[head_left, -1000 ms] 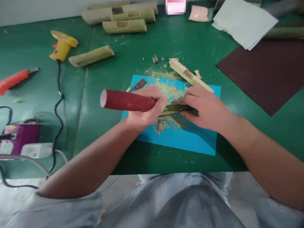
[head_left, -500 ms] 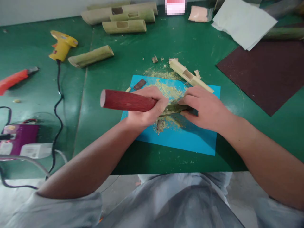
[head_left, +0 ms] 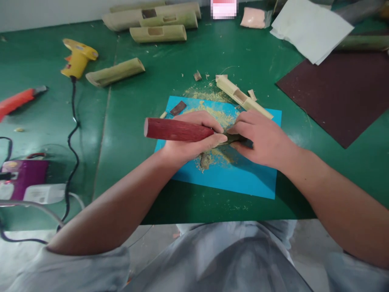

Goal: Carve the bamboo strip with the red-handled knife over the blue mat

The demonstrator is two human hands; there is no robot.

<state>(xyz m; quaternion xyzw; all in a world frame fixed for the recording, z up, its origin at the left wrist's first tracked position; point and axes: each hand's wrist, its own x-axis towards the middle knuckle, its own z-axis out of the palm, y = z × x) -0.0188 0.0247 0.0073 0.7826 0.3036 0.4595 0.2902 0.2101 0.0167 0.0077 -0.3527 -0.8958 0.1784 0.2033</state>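
Note:
My left hand [head_left: 194,140] is closed around a tool with a thick red wooden handle [head_left: 176,129]; its working end is hidden under the fingers. Pinched in my right hand [head_left: 258,138] is a narrow dark green bamboo piece [head_left: 232,138], partly covered by both hands. The two hands nearly meet over a blue sheet [head_left: 246,182] strewn with pale dust and shavings. Beyond them lies a pale bamboo strip [head_left: 240,96] with a rectangular notch. A small brown piece [head_left: 178,108] rests near the sheet's far left corner, and a rough chip [head_left: 205,161] sits below my left hand.
Several notched bamboo tubes [head_left: 158,33] lie at the back, with another bamboo tube [head_left: 115,73] nearer. At left are a yellow corded glue gun [head_left: 77,56], an orange-handled tool [head_left: 18,103] and a purple power box [head_left: 26,178]. White paper [head_left: 310,30] and a dark brown sheet [head_left: 340,97] lie right.
My left hand and the red-handled tool have slid to the right, closer to my right hand, covering more of the bamboo piece. My right hand stays in place.

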